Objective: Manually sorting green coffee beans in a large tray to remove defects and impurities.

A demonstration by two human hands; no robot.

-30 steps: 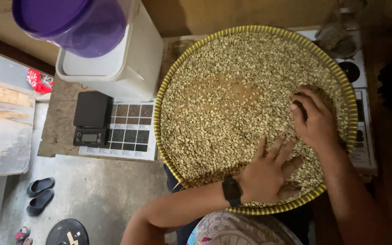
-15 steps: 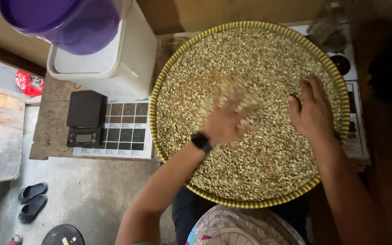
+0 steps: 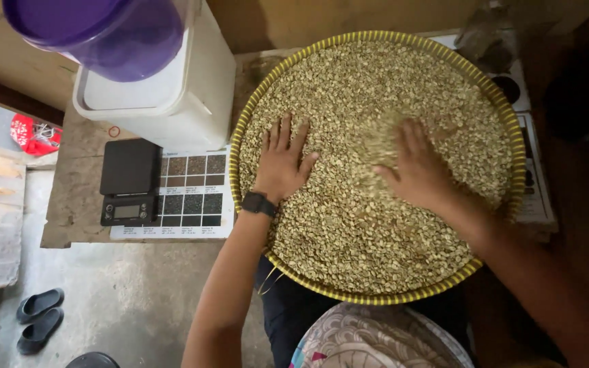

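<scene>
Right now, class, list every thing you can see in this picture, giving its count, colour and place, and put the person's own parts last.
round woven tray: one, yellow-and-green rim, on the table, centre
green coffee beans: a great many, pale green-tan, filling the tray
digital scale: one, black, left of the tray
colour chart sheet: one, white with brown squares, between scale and tray
plastic bin: one, white, top left
purple container: one, on top of the bin
sandals: two, dark, on the floor, bottom left
wristwatch: one, black, left wrist
left hand: flat on the beans, fingers spread
right hand: on the beans, blurred
</scene>
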